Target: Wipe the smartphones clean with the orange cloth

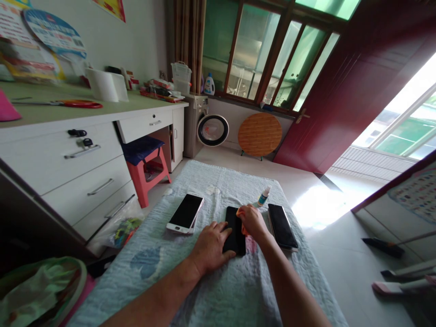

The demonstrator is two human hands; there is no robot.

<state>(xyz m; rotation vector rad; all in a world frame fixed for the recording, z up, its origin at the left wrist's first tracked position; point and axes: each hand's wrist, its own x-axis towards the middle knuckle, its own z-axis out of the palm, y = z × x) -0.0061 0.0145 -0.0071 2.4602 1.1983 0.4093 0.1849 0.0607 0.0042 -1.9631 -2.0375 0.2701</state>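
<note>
Black phone point(237, 240) between left hand point(210, 247) and right hand point(252, 221) holding orange cloth point(244, 230).

Bottle point(263, 197) an obstacle beyond right fingers point(248, 210)

The left hand point(210, 245) is ungloved, its thumb and fingers uncovered, and the right hand point(252, 221) is bare in the same way. Each slim wrist broadens smoothly into a forearm, and both the left forearm point(160, 293) and the right forearm point(284, 279) show bare skin down to the lower edge.
</note>
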